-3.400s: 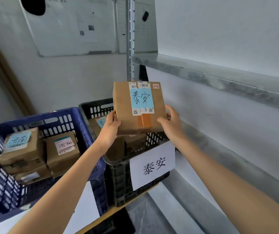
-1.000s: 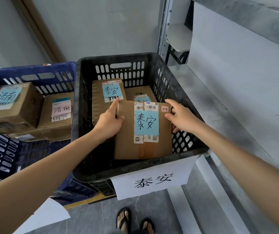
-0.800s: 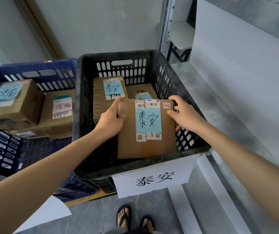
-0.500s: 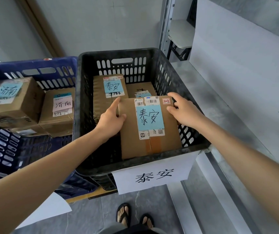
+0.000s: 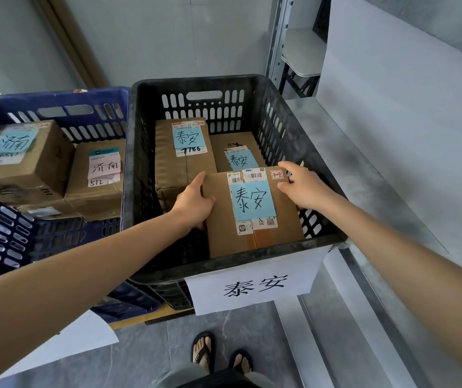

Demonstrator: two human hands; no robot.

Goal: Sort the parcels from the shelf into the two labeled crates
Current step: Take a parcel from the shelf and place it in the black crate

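Note:
A brown cardboard parcel (image 5: 281, 219) with a blue handwritten label lies inside the black crate (image 5: 137, 169), at its near right. My left hand (image 5: 193, 203) grips the parcel's left edge, thumb on top. My right hand (image 5: 302, 186) holds its far right corner with curled fingers. Two more blue-labelled parcels, one (image 5: 185, 163) at the far left and one (image 5: 238, 152) at the far right, sit behind it in the same crate. A white paper sign (image 5: 255, 287) hangs on the crate's front.
The blue crate (image 5: 5, 236) to the left holds several parcels, among them one with a blue label (image 5: 25, 161) and one with a pink label (image 5: 98, 177). A grey metal shelf (image 5: 369, 175) runs along the right. My sandalled feet (image 5: 218, 357) stand on the floor below.
The parcel came from in front of the shelf down into the black crate. Over the last second it has shifted slightly to the right and settled lower, both hands still on it.

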